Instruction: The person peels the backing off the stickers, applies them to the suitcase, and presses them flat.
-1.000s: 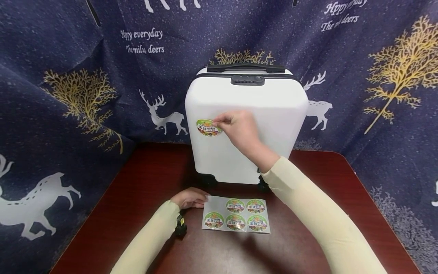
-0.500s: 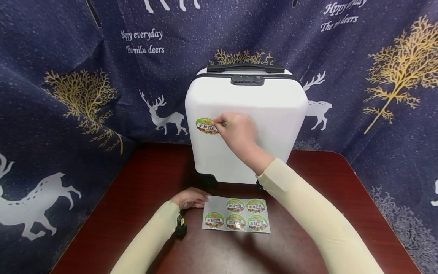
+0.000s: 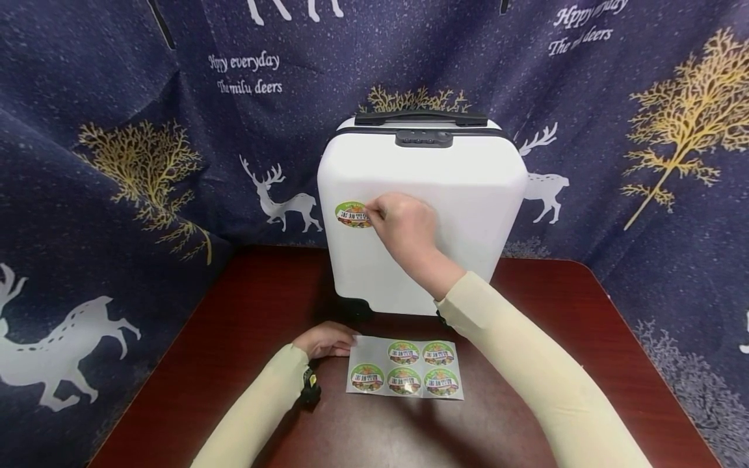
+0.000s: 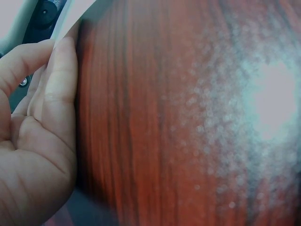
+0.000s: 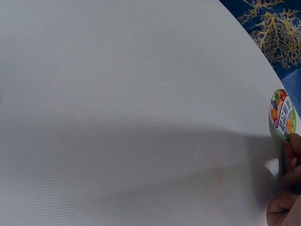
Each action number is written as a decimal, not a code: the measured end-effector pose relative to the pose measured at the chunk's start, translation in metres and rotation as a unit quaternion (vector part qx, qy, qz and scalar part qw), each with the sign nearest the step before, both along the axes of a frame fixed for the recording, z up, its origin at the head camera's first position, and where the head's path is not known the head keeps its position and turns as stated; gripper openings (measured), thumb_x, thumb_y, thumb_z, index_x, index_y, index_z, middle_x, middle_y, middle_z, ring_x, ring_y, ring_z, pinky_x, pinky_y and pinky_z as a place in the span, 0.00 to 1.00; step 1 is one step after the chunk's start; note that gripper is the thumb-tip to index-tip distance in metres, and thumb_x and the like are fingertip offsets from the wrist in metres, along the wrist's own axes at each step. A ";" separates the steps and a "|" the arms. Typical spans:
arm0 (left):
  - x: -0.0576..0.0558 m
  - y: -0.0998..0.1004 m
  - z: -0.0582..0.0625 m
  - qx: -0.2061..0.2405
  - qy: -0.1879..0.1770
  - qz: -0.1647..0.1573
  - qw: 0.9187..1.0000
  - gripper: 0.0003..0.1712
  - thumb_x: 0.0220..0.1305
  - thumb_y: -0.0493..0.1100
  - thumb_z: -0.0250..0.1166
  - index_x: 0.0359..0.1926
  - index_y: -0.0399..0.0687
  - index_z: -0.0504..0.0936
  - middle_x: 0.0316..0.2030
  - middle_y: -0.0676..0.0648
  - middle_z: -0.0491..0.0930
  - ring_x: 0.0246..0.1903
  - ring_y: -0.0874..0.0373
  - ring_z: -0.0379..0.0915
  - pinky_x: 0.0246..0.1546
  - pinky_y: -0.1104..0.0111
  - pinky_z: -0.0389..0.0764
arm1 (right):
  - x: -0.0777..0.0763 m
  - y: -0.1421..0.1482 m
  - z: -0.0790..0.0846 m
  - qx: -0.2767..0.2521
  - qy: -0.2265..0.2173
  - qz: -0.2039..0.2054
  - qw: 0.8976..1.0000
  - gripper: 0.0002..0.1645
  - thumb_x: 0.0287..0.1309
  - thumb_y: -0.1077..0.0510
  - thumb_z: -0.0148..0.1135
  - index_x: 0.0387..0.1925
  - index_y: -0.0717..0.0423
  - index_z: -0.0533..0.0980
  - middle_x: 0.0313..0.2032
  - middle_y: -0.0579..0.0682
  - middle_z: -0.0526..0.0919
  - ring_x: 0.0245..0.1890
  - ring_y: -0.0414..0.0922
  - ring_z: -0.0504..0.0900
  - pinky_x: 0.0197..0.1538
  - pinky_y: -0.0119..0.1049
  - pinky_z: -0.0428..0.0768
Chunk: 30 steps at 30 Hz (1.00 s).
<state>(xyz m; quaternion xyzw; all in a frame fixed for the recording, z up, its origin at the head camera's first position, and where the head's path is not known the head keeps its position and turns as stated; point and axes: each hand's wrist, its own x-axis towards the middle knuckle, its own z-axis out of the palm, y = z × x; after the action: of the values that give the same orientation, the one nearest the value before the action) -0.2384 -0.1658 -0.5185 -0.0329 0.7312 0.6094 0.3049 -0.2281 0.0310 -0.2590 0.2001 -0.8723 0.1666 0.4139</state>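
A white suitcase (image 3: 421,260) with a black handle stands upright at the back of the table. In front of its left side my right hand (image 3: 406,227) pinches an oval fruit-label sticker (image 3: 350,214) by its right edge. The right wrist view shows that sticker (image 5: 281,113) close over the suitcase's textured face, with the fingers (image 5: 291,160) at one end. On the table, my left hand (image 3: 326,339) pinches the upper left corner of a sticker sheet (image 3: 365,348). In the left wrist view the thumb and forefinger of the left hand (image 4: 42,108) meet at the sheet's edge.
Several round stickers remain on the sheet, whose upper left spot is bare. The dark red table (image 3: 526,364) carries both sheet and suitcase. A navy cloth (image 3: 234,130) printed with deer and trees hangs right behind the suitcase.
The sticker in my right hand has tilted slightly and shifted a little leftward, and the right wrist has moved slightly left. My left hand and the sheet stay in place.
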 end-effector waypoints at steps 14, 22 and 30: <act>0.003 0.001 0.004 0.000 0.004 -0.010 1.000 0.27 0.61 0.31 0.64 0.61 0.23 0.76 0.36 0.49 0.83 0.36 0.63 0.81 0.44 0.70 0.85 | -0.006 -0.002 -0.010 0.003 0.087 0.016 0.996 0.07 0.61 0.57 0.72 0.28 0.52 0.88 0.25 0.46 0.88 0.26 0.44 0.87 0.22 0.36 0.79; 0.002 0.001 0.003 0.007 0.007 -0.008 1.000 0.26 0.61 0.30 0.64 0.60 0.22 0.76 0.37 0.49 0.84 0.36 0.63 0.81 0.45 0.69 0.86 | -0.007 -0.001 -0.011 0.009 0.106 0.019 0.994 0.08 0.62 0.58 0.71 0.27 0.54 0.86 0.23 0.47 0.86 0.25 0.44 0.86 0.23 0.35 0.79; 0.003 0.000 0.003 -0.001 0.006 -0.004 1.000 0.25 0.61 0.31 0.65 0.59 0.23 0.77 0.36 0.49 0.83 0.35 0.63 0.81 0.44 0.69 0.87 | -0.008 -0.002 -0.011 0.018 0.119 0.014 0.993 0.09 0.62 0.57 0.71 0.27 0.54 0.86 0.23 0.47 0.86 0.24 0.44 0.86 0.22 0.35 0.78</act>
<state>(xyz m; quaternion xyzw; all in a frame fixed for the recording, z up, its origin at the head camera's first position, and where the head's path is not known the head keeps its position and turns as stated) -0.2358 -0.1654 -0.5157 -0.0262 0.7337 0.6077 0.3028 -0.2366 0.0291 -0.2701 0.2383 -0.8168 0.1318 0.5086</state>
